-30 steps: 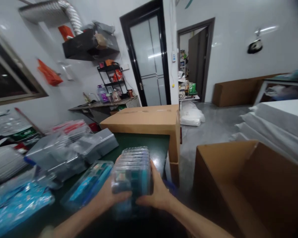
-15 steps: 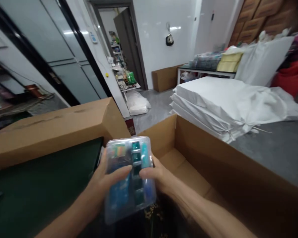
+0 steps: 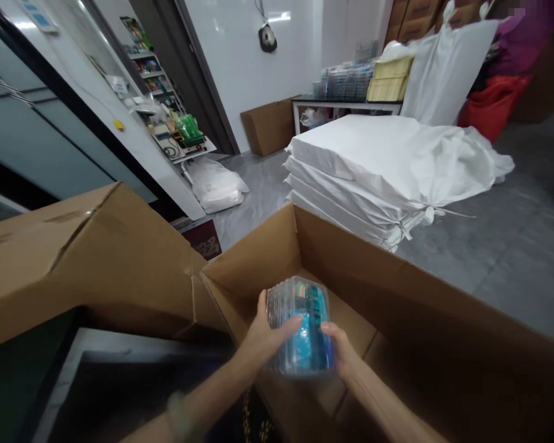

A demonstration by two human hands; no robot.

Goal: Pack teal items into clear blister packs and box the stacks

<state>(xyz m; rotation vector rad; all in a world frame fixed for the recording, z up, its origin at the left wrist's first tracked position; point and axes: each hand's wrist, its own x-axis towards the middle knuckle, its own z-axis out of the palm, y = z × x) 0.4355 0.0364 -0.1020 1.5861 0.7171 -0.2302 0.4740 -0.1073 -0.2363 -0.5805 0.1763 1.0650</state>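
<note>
Both hands grip a stack of clear plastic cases with blue contents (image 3: 300,329) from its two sides. My left hand (image 3: 268,332) presses on the stack's left side, with the thumb across its front. My right hand (image 3: 339,351) holds the right side. The stack hangs inside the top of an open cardboard box (image 3: 253,261), above its floor, and its flaps spread outward. The stack's lower end and the box floor directly beneath it are partly hidden by the stack and my hands.
A large closed carton (image 3: 87,264) lies to the left, next to the open box. Behind the box sits a stack of white sewn bundles (image 3: 373,166) on a grey floor. A white bag (image 3: 215,184), a floor carton (image 3: 268,126) and a table with packed goods (image 3: 346,106) stand farther back.
My view has swung right, away from the green table. My hands have carried the stack lower and farther right, from above the box's edge down into its opening. Both hands still hold it.
</note>
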